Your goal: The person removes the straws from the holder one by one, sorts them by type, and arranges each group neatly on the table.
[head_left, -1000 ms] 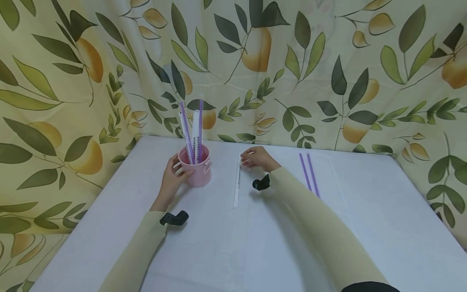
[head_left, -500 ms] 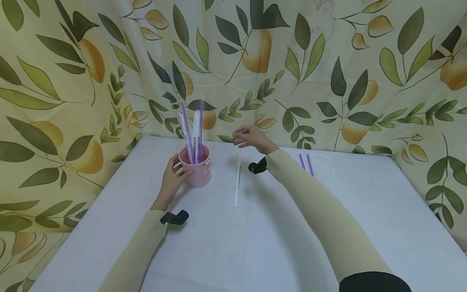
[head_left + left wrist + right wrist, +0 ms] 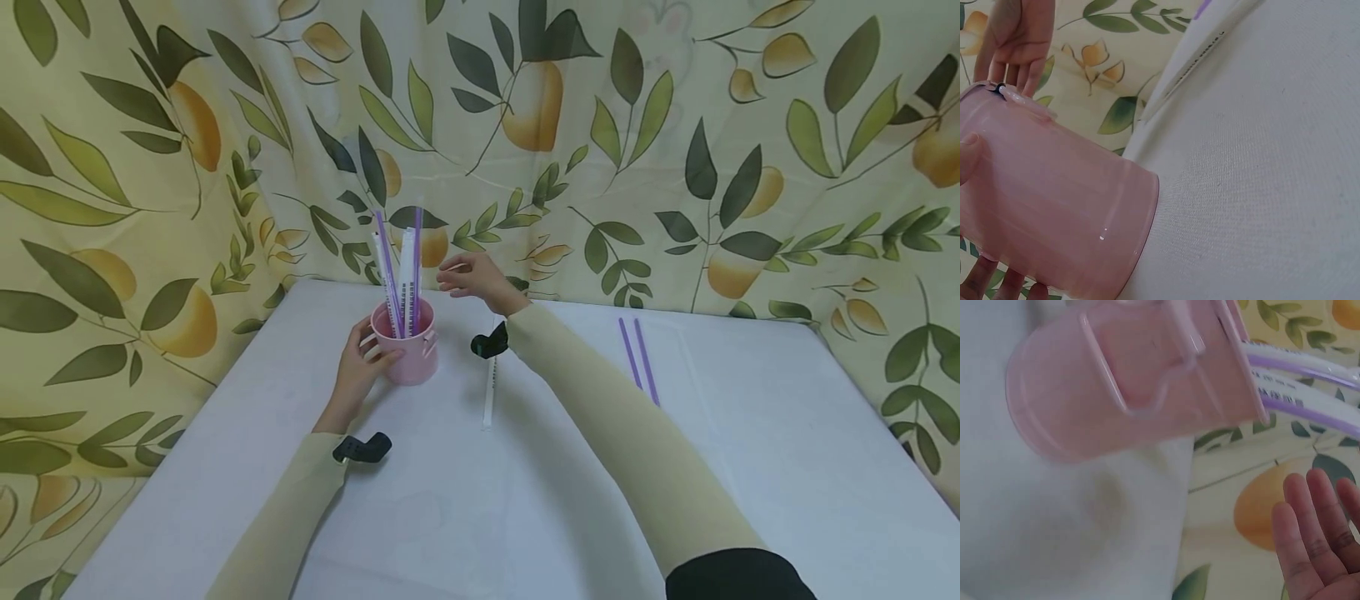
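A pink metal bucket (image 3: 414, 365) stands on the table, holding purple straws (image 3: 416, 267) and white wrapped straws (image 3: 406, 283) with dark print. My left hand (image 3: 354, 377) grips its left side, thumb across the front; the left wrist view shows more of its fingers at the far side of the bucket. My right hand (image 3: 480, 279) hovers just right of the straws, above the rim, with relaxed fingers and nothing seen in them. In the right wrist view its fingers (image 3: 1316, 544) are extended. Under the right wrist lies a single white wrapped straw (image 3: 490, 400), partly hidden.
Two loose purple straws (image 3: 647, 363) lie side by side right of the right forearm. A white cloth covers the table (image 3: 420, 508). Behind it hangs a curtain (image 3: 570, 225) with leaves and orange fruit, close to the table's back edge.
My right hand has lifted from the white straw on the table and moved left to the bucket's straws. The left hand and bucket have stayed put.
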Tool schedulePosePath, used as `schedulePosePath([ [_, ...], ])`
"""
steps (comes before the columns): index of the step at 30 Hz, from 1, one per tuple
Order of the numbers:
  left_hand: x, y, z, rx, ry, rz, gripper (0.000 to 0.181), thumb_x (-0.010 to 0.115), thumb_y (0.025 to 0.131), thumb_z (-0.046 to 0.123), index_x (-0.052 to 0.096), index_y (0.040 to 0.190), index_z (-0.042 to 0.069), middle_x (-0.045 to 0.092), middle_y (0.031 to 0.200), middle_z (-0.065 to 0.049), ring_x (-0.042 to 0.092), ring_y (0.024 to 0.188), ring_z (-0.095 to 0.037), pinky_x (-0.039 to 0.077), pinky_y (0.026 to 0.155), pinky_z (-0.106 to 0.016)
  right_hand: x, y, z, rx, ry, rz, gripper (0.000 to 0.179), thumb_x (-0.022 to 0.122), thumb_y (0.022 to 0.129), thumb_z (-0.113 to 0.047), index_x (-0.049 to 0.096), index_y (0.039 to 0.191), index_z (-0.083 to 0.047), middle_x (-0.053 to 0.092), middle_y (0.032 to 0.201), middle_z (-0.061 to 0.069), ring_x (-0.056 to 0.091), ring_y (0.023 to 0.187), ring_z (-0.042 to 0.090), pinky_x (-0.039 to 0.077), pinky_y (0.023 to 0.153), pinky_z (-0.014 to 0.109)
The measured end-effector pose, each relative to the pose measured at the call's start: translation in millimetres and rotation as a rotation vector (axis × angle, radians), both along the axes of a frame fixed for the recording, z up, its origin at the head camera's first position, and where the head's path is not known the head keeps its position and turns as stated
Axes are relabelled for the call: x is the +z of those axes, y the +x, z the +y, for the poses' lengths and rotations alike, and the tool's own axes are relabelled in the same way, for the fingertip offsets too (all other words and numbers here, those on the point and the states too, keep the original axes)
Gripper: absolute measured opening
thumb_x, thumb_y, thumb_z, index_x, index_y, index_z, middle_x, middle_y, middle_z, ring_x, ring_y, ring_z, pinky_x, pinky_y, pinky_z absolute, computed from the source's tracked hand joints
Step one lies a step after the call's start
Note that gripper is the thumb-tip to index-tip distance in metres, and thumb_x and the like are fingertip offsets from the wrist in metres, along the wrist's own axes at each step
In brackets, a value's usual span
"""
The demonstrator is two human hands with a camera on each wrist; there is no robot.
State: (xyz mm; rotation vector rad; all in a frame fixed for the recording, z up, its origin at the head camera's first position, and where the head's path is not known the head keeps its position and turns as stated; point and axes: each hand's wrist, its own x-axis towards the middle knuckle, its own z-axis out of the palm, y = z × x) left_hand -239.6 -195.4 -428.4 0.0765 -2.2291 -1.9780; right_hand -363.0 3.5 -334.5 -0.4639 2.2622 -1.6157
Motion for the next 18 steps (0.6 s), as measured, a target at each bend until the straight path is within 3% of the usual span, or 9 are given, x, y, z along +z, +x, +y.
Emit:
schedulePosePath([
  [6,18.9,10.9,6.7,-0.001,0.018,-0.035,0.077,0.069,0.083,0.007,0.025,0.146,0.009,0.029,0.149,-0.019,0.033,0.137,-0.036,0.034,0.114,-0.047,-8.4,7.6,-19.0,-0.023,-0.039,-0.014,0.038,0.062,0.091,-0.021,0.056,0.123,-0.001,0.063,0.122,0.017,0.063,0.109,0.031,0.053,0.095,0.04],
  [13,-1.4,0.2,1.9,0.019,-0.012,-0.003,0.077,0.071,0.083,0.014,0.027,0.146,0.015,0.031,0.149,-0.014,0.035,0.136,-0.033,0.035,0.114,-0.046,-13.4,8.6,-35.6,-0.078,-0.012,-0.047,0.037,0.062,0.09,-0.023,0.059,0.121,-0.003,0.064,0.121,0.014,0.065,0.107,0.027,0.055,0.092,0.036],
  [18,-3.2,-0.9,0.6,0.016,-0.019,-0.005,0.077,0.071,0.083,0.016,0.028,0.146,0.017,0.032,0.149,-0.012,0.035,0.136,-0.032,0.034,0.114,-0.046,-13.7,9.8,-41.7,-0.096,0.006,-0.057,0.033,0.061,0.091,-0.02,0.061,0.118,-0.002,0.063,0.12,0.015,0.063,0.108,0.028,0.054,0.093,0.037],
])
